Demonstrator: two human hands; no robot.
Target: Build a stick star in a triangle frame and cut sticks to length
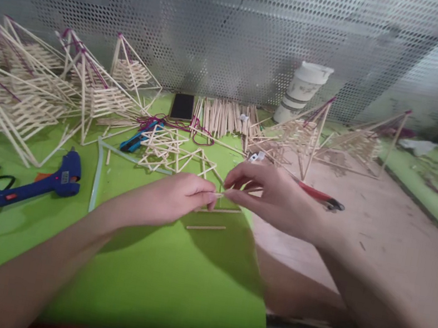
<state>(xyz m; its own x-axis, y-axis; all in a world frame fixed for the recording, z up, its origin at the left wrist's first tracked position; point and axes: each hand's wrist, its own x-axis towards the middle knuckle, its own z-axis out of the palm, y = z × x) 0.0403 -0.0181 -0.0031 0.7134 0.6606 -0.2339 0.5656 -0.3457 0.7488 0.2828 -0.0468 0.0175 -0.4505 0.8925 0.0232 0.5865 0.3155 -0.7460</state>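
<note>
My left hand (174, 197) pinches a short wooden stick (218, 194) between thumb and fingers above the green mat (164, 284). At the stick's other end, the thumb and fingers of my right hand (266, 195) close together; whether they grip it or something tiny is too small to tell. Two loose sticks, a nearer one (206, 228) and a farther one (223, 211), lie on the mat just below my hands. Beyond them rests a jumble of joined sticks (166, 149).
A blue glue gun (41, 183) with a black cable lies left. Stick frames (85, 78) with purple thread stand at back left, others (313, 130) at right. Farther back are a phone (182, 106), a stick pile (221, 118) and stacked cups (303, 91). Red-handled pliers (317, 194) lie right.
</note>
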